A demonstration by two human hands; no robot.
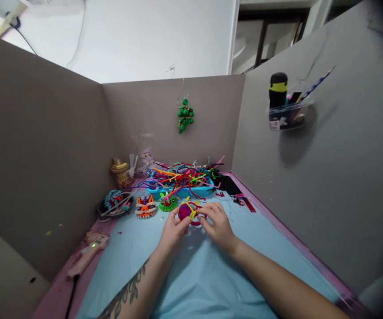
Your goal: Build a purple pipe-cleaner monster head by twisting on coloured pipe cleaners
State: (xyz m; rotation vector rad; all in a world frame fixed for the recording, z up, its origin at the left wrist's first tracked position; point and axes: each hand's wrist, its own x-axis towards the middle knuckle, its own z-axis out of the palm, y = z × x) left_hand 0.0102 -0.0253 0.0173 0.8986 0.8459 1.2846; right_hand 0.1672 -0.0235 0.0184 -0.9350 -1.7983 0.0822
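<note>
Just above the blue cloth (pixel 191 270), my left hand (pixel 174 228) is closed on a pipe cleaner craft (pixel 185 211). The craft has a coiled purple and magenta disc with yellow and dark red strands at its right side. My right hand (pixel 218 223) pinches the yellow and red strands with thumb and forefinger; its fingertips partly cover them. Beyond my left hand sit a green pipe cleaner figure (pixel 168 203) and a beige and orange one (pixel 145 207).
A blue tray (pixel 181 193) heaped with coloured pipe cleaners stands at the back. At left are a dark bowl (pixel 103 212) and a corded pink glue gun (pixel 90 254) with a green light. Grey panels (pixel 171 115) enclose three sides; a clear holder (pixel 289 116) hangs at right.
</note>
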